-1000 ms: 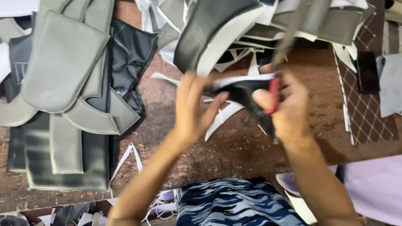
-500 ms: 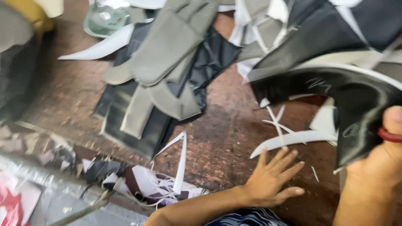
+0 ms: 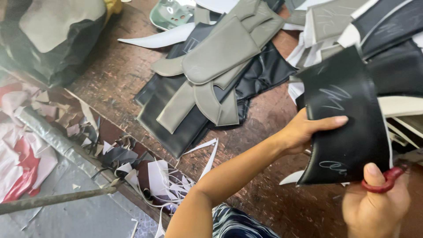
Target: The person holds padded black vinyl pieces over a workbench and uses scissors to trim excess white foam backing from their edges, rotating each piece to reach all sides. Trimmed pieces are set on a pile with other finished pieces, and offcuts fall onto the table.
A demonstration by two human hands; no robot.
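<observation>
At the right of the frame we hold a black leather piece [image 3: 341,119] up above the brown table [image 3: 119,70], its face marked with pale chalk scribbles and a white edge showing along its right side. Our left hand [image 3: 304,130] grips it from the left, thumb stretched flat across the front and the other fingers hidden behind, so the piece is pinched between them. Our right hand [image 3: 374,205], at the lower right, sits just under the bottom edge of the piece with the thumb hooked through a red scissors handle [image 3: 381,181]; the blades are out of sight, and we cannot tell whether this hand also touches the leather. In the upper middle lies a pile of grey and black cut pieces [image 3: 211,75], fanned over one another on the table. More black and white pieces [image 3: 387,31] crowd the upper right corner. White and dark offcuts [image 3: 150,174] litter the table edge at lower left, beside a metal rod [image 3: 53,199].
</observation>
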